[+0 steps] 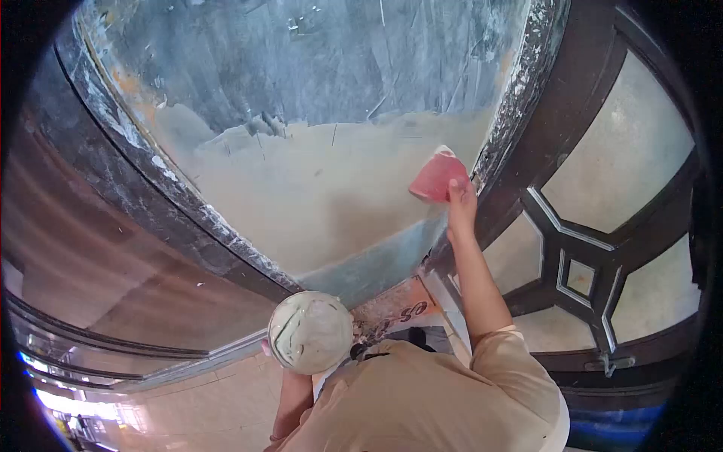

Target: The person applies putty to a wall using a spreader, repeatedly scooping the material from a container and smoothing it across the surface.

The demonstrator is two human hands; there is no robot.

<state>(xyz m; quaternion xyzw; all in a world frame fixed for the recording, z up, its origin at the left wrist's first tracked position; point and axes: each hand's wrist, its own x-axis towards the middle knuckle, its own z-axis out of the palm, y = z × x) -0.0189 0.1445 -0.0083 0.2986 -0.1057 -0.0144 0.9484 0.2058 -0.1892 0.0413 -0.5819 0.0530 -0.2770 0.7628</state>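
My right hand (462, 202) grips a red flat spreader (439, 176) near the right edge of the wall panel. Some pale paste shows on the spreader's upper tip. Beige paste (301, 188) covers the lower part of the panel, below a blue-grey upper area (301, 60). At the lower middle, my left hand (267, 347) holds a round container (310, 332) from beneath. Pale paste lies in and on the container, which hides most of that hand's fingers.
A dark framed door with frosted panes (614, 143) stands at the right, with a latch (608, 365) low down. Brown glossy panelling (135, 264) curves along the left. Below are floor tiles (218, 407) and a printed orange sheet (407, 307).
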